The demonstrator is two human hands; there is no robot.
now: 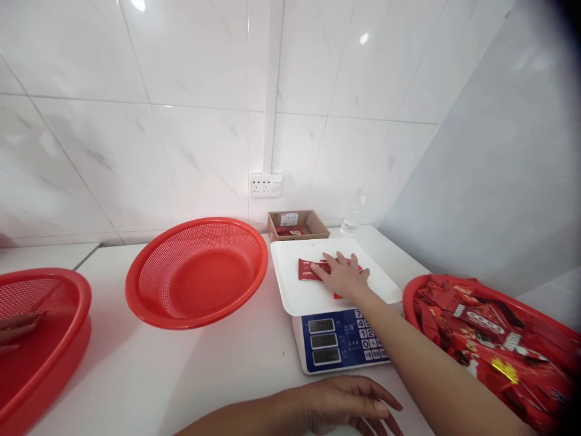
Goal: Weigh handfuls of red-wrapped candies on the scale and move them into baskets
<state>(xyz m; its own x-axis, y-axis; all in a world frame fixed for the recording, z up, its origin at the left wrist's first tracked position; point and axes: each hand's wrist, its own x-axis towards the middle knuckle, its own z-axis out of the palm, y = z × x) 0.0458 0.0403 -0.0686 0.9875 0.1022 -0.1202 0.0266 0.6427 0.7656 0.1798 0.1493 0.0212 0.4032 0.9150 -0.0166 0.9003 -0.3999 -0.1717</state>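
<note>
My right hand (344, 277) lies with fingers spread over several small red packets (308, 270) on the white pan (295, 297) of a digital scale (347, 339). Its palm covers part of the packets, so I cannot tell how many lie there. My left hand (345, 402) hangs in front of the scale, fingers loosely bent and apart, holding nothing. To the right of the scale, a red basket (411, 297) is heaped with shiny red packets (490, 330).
A red perforated basket (197, 321) stands left of the scale. Behind are a cardboard box (318, 227) with red packets inside and a clear plastic bottle (354, 215). At far left, another person's hand (16, 330) reaches over a second red basket (68, 290).
</note>
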